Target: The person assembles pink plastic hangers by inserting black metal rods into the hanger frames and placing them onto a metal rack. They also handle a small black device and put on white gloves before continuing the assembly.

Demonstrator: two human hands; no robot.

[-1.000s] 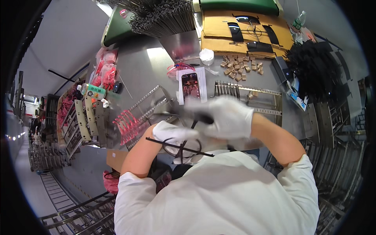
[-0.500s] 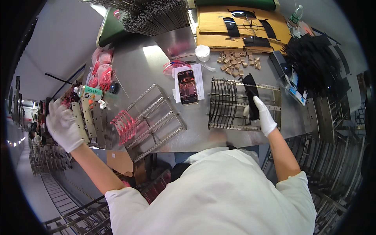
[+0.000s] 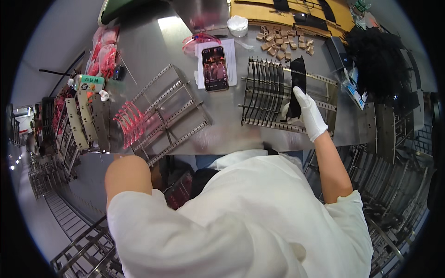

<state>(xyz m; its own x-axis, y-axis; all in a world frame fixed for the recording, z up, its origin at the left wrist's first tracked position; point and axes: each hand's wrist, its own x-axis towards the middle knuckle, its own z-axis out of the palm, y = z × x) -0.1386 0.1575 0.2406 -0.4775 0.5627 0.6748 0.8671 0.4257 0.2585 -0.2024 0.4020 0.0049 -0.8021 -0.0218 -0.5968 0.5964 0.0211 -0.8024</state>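
My right hand [image 3: 312, 116], in a white glove, grips a dark curved strip [image 3: 297, 78] that looks like a visor lens. Its fingers lie along the strip's right side, and part of the thumb shows on the left. The strip stands upright over a slotted metal rack [image 3: 324, 106]. Several similar dark curved strips [image 3: 263, 90] stand in a row in the rack's left half. My left arm [image 3: 129, 173] is bent near the table's front edge; the left hand does not show.
A second slotted rack [image 3: 183, 134] lies tilted at left with pink curved pieces [image 3: 128, 123]. Between the racks, farther back, a phone [image 3: 215, 69] rests on paper. Tan clips [image 3: 280, 42] lie behind the right rack. A black pile [image 3: 373, 55] and pink bags [image 3: 106, 55] flank the table.
My left hand, raised at the far left before, has gone out of view as the arm bent back. My right hand keeps hold of the strip. The whole scene sits higher in the picture.
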